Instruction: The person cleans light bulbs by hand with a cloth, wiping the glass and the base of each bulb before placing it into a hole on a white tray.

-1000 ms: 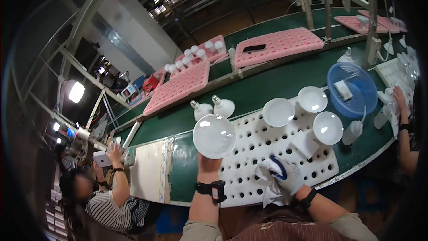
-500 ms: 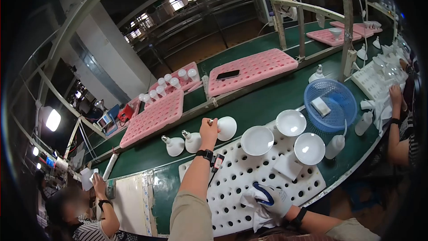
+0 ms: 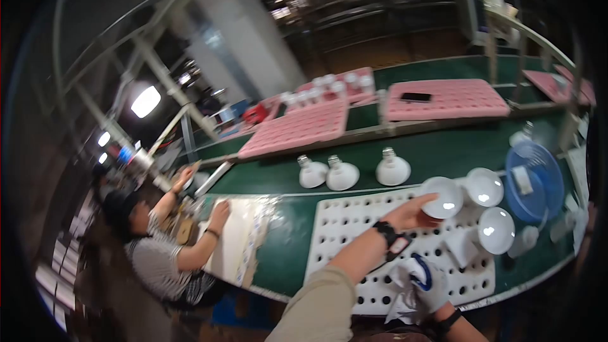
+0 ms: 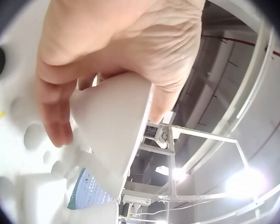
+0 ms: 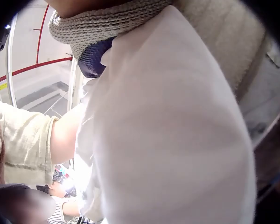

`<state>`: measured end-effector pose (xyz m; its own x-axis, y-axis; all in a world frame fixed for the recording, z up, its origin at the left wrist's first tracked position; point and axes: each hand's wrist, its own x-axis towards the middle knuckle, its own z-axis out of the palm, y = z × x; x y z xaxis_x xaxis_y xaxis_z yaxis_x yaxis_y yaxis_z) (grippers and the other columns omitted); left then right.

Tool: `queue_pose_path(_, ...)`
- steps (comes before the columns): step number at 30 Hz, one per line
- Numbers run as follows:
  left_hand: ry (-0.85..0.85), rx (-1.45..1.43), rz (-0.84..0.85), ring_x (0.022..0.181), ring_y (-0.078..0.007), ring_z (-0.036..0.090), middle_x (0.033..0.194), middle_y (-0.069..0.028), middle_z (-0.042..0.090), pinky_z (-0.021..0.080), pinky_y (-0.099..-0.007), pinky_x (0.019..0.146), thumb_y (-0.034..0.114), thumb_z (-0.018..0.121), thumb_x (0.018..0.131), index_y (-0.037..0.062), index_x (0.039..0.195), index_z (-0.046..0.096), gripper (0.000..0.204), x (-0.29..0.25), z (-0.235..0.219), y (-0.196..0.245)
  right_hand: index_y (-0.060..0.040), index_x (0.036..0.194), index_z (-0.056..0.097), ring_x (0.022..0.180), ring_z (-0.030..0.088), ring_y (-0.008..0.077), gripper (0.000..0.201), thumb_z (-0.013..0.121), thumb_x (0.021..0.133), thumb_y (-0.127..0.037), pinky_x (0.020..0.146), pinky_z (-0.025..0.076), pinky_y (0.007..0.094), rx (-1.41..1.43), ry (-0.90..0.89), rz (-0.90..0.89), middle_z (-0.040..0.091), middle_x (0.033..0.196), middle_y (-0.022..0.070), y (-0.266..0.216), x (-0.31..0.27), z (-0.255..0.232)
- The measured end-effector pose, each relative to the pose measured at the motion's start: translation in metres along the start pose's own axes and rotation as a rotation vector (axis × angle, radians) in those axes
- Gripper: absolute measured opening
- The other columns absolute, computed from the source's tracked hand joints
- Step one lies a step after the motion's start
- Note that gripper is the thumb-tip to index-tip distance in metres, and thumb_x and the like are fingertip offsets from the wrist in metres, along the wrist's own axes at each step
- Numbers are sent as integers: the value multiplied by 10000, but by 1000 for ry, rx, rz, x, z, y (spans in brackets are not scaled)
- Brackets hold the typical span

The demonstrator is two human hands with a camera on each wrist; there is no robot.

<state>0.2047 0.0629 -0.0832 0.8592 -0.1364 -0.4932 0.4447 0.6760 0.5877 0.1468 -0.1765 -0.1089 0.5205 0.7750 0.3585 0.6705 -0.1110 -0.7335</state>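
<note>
In the head view the left hand (image 3: 408, 213) grips a white lamp (image 3: 442, 197) from its left side, its face up, above the white holed board (image 3: 342, 221). The left wrist view shows the bare fingers (image 4: 59, 112) curled round the lamp's white cone (image 4: 114, 116). Over the board's front part, the gloved right hand (image 3: 432, 284) holds a white cloth (image 3: 400, 285), which fills much of the right wrist view. Two lamps (image 3: 485, 187) (image 3: 496, 230) rest face up beside the held one.
Three lamps (image 3: 393, 169) stand base up on the green table (image 3: 278, 266) behind the board. At right are a blue basket (image 3: 535, 183) and a bottle (image 3: 524, 240). Pink trays (image 3: 446, 102) line the back, one bearing a phone (image 3: 416, 97). Another person (image 3: 168, 256) works at left.
A lamp held by the left hand a second ago now stands on the table with the other two. The left hand has moved right and taken hold of a face-up lamp. The head view has shifted.
</note>
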Motion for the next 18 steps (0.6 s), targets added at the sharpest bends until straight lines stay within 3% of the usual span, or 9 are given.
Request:
queue_pose_path(2,-3,-54,129,1073,-279,615,1227,-133,590,553,-451,880,329,656,884,97,1322,448,539,-1,11,-1,-52,1219,594,1070,601,364,461,636,775,-167,912,479,436,25,-4,-113,622,1203,182,9,2,8)
queue_pose_path(6,16,-137,199,1106,-283,600,1257,-140,560,539,-457,911,316,662,870,89,1351,402,592,-31,30,8,-39,1196,602,1076,600,361,417,590,788,-126,927,469,421,59,41,-70,629,1188,176,1,5,4)
queue_pose_path(10,46,20,393,1110,-246,596,1268,-117,543,539,-438,915,270,656,869,82,1373,381,604,-91,34,2,-11,1157,637,1130,585,338,361,539,816,-70,1011,418,401,235,39,1,641,1172,166,-4,7,3)
queue_pose_path(11,101,117,482,1111,-230,595,1273,-105,538,537,-430,918,253,653,868,78,1379,381,604,-108,33,-3,-16,1195,608,1067,619,330,405,604,803,-114,942,466,372,232,97,-49,651,1133,175,6,5,6)
queue_pose_path(13,148,134,553,1124,-198,586,1295,-89,522,541,-373,898,208,665,853,70,1418,345,665,-145,29,-19,-38,1252,584,1144,569,357,464,610,814,-190,985,432,407,466,174,197,604,1202,215,19,-3,0)
queue_pose_path(16,187,90,635,1156,-192,563,1305,-88,514,519,-351,929,201,685,841,73,1438,325,708,-185,21,-50,-47,1275,569,1179,531,377,507,614,801,-222,1004,410,431,352,148,29,562,1252,231,-40,19,-32)
queue_pose_path(18,393,-44,440,1235,-200,501,1367,-74,468,482,-358,981,246,678,851,118,1473,280,750,-204,37,-71,-56,1298,554,1214,492,397,550,618,789,-254,1023,387,455,227,115,-108,520,1302,246,-94,34,-58)
